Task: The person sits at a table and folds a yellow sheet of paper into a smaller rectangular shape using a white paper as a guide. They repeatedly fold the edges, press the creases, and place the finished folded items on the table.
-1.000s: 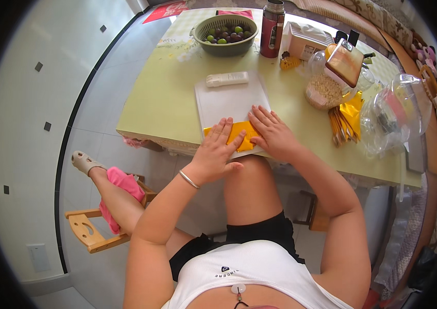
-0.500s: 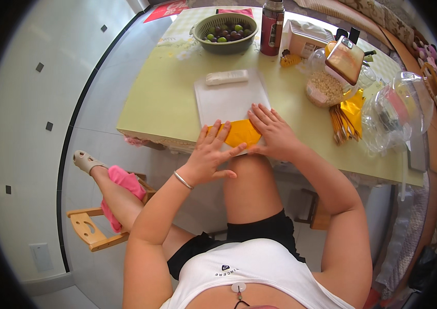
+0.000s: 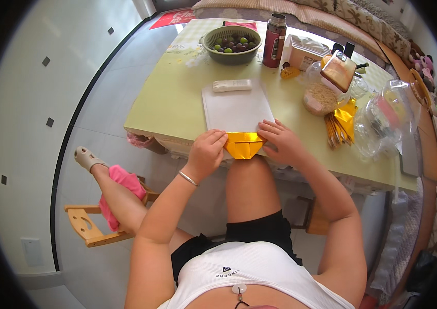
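Your left hand (image 3: 205, 153) has its fingertips pinched on the left end of the folded gold paper (image 3: 244, 146), which spans between both hands' fingers. Your right hand (image 3: 283, 143) has fingers extended, touching the right end; can't tell if they grip

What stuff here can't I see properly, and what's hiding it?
All in the head view:
Ends of the gold paper: covered by the left hand and right hand.
Foot of the right leg: hidden under the table.
Part of the clear jar: behind the phone.
Bottom fruit in the green basket: hidden by fruit on top.
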{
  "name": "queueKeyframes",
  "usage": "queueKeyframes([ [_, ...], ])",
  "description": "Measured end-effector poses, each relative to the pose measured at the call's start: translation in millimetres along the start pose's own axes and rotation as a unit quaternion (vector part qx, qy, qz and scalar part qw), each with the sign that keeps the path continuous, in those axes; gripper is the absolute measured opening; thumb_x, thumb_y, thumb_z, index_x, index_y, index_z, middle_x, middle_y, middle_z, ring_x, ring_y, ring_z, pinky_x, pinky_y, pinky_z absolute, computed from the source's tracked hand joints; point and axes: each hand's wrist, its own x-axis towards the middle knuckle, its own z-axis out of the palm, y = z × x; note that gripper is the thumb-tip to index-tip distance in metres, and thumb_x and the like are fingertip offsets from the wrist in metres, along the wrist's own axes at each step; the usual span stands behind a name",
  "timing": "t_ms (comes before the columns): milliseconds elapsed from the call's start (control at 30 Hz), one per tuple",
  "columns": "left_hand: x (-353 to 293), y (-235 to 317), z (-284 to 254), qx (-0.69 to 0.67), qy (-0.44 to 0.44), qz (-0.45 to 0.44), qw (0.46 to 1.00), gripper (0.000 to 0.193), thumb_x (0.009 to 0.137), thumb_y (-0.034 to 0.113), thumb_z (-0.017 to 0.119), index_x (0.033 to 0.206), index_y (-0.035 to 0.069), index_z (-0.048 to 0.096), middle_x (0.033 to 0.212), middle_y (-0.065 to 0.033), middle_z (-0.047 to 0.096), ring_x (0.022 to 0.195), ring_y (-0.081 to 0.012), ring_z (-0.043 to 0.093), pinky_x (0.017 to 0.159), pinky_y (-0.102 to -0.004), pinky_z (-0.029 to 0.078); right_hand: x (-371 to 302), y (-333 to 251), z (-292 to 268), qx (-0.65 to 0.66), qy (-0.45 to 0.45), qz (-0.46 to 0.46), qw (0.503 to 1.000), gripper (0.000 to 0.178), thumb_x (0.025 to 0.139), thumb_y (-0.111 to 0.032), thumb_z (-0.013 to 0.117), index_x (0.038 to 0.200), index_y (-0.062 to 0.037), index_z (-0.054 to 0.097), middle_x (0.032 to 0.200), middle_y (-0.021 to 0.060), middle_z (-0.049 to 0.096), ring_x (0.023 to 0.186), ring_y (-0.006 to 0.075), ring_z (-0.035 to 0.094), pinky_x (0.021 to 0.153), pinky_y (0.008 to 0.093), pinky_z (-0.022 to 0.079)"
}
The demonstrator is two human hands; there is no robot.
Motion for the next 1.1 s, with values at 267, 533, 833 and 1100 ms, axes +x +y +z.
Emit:
queueKeyframes([
  [267,-9.4,4.3,-4.4,-0.081,0.082,-0.133,0.984,0.019,0.084,-0.002,0.067,0.103,-0.003,0.068,0.097,-0.0116,0.072,0.096,-0.0269,0.068,0.084,-0.0386,0.055,-1.7,-23.2,13.0,0.171,0.157,0.102,0.967,0.024,0.09,-0.001,0.066,0.114,-0.0023,0.065,0.109,0.0114,0.072,0.096,0.0204,0.071,0.089,0.038,0.056],
  [533,-37.6,18.3,-31.2,-0.562,0.221,-0.424,0.674,0.012,0.093,0.0,0.068,0.104,0.003,0.064,0.088,-0.0068,0.072,0.067,-0.0155,0.07,0.063,-0.0277,0.06,23.2,-95.8,9.5,0.534,0.308,0.205,0.76,0.008,0.094,0.005,0.065,0.098,0.0009,0.06,0.087,0.0075,0.067,0.07,0.0132,0.069,0.061,0.0241,0.058],
  [833,-88.7,37.5,-72.4,-0.57,0.29,-0.405,0.653,0.012,0.095,-0.001,0.064,0.106,0.001,0.069,0.09,-0.0103,0.072,0.073,-0.0191,0.072,0.07,-0.0291,0.061,24.5,-133.9,31.4,0.515,0.268,0.156,0.799,0.007,0.098,0.0,0.062,0.104,0.0039,0.064,0.091,0.0083,0.069,0.076,0.0187,0.073,0.067,0.0255,0.059],
  [1100,-115.7,58.4,-100.6,-0.469,0.301,-0.37,0.743,0.023,0.094,-0.004,0.064,0.117,-0.004,0.067,0.091,-0.0111,0.072,0.079,-0.0199,0.073,0.077,-0.0299,0.061,18.6,-162.2,17.0,0.563,0.138,0.236,0.78,0.012,0.097,0.0,0.063,0.108,0.0046,0.066,0.094,0.0081,0.07,0.076,0.0169,0.072,0.067,0.0237,0.059],
])
